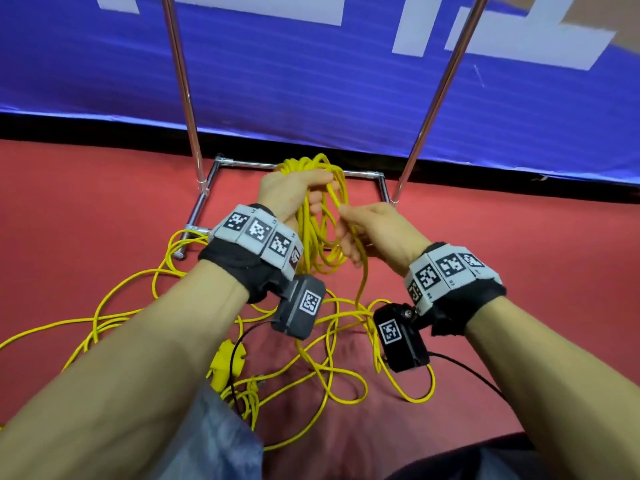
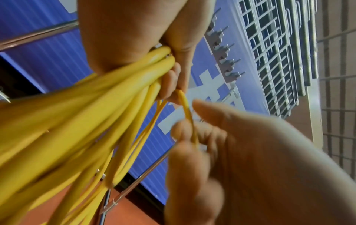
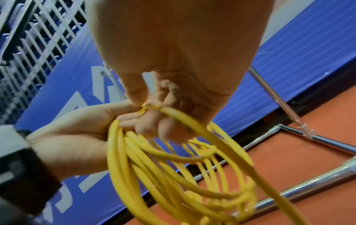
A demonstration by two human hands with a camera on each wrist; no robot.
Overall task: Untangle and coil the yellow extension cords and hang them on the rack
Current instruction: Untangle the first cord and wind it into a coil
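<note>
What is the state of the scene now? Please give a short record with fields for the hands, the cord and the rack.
left hand: left hand grips a bundle of coiled loops of yellow cord
right hand: right hand pinches one strand of cord beside the left hand
cord on floor: a long loose cord lies tangled on the red floor, with a yellow plug near the person's knee
rack: metal rack stands behind the hands; no cord seen hanging on it
progress: coiling partly done

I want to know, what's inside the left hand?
The left hand grips a bundle of yellow cord loops. Its fingers cover the tops of the loops, so their number there is hidden.
</note>
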